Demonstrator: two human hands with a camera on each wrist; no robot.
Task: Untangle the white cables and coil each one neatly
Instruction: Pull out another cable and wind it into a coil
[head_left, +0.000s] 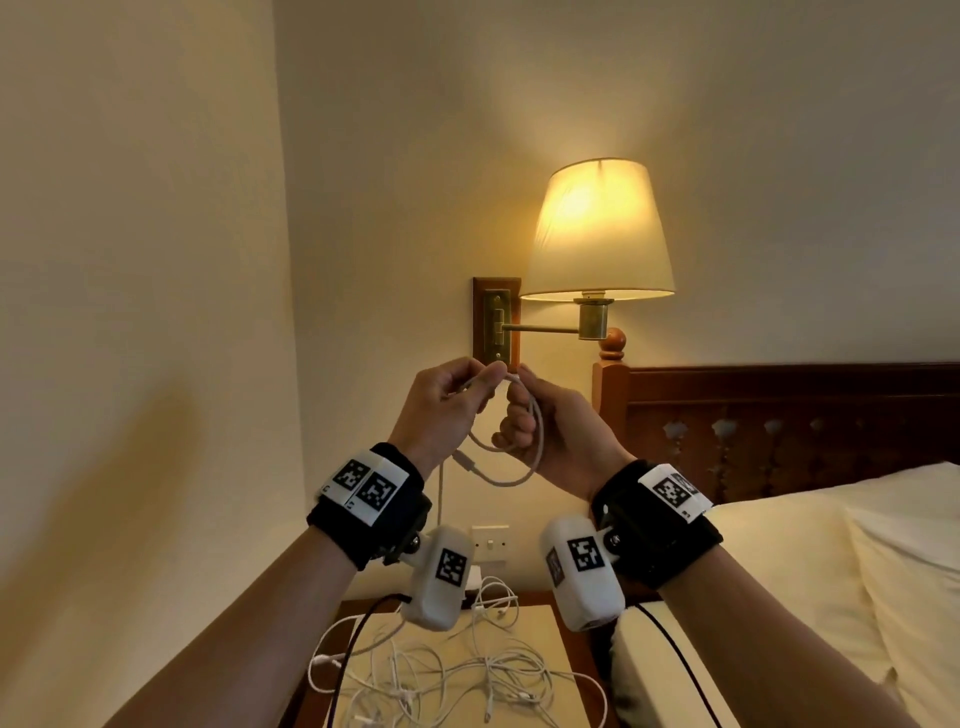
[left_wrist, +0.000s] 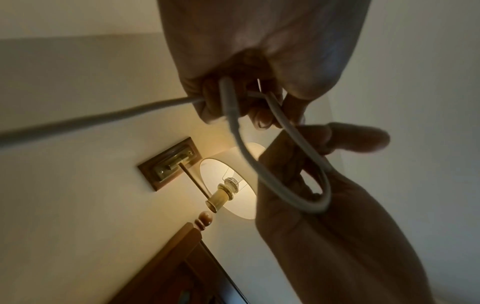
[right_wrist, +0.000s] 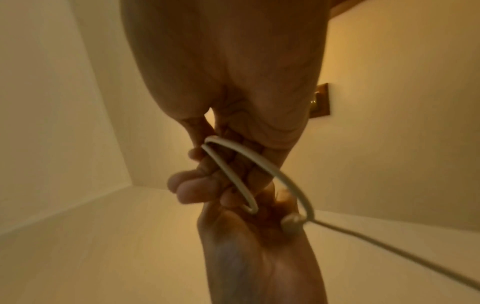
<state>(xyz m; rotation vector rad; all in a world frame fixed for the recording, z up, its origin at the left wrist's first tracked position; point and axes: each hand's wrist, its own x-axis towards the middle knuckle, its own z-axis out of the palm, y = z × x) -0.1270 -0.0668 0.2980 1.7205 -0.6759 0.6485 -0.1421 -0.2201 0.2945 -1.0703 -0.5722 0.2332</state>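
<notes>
Coiling step: my left hand (head_left: 445, 400) and right hand (head_left: 545, 426) fingers pinch 1 white cable (head_left: 535, 441); next loop needs slack from tangle (head_left: 457, 680) at 6 o'clock.

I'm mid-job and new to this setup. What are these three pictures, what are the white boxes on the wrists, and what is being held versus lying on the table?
No machine here: a person works with two bare hands. The head view comes from a camera on the person's head. The other two come from the white boxes strapped under each wrist, the left wrist camera and the right wrist camera, looking up along the palms.

The left hand and the right hand are raised in front of the wall lamp, both pinching one white cable that already forms a loop or two. A strand of it hangs down towards the table.

On the bedside table lies the tangle of white cables, not yet sorted. The thin black cables run to the wrist cameras, I think. The bed is on the right.
</notes>
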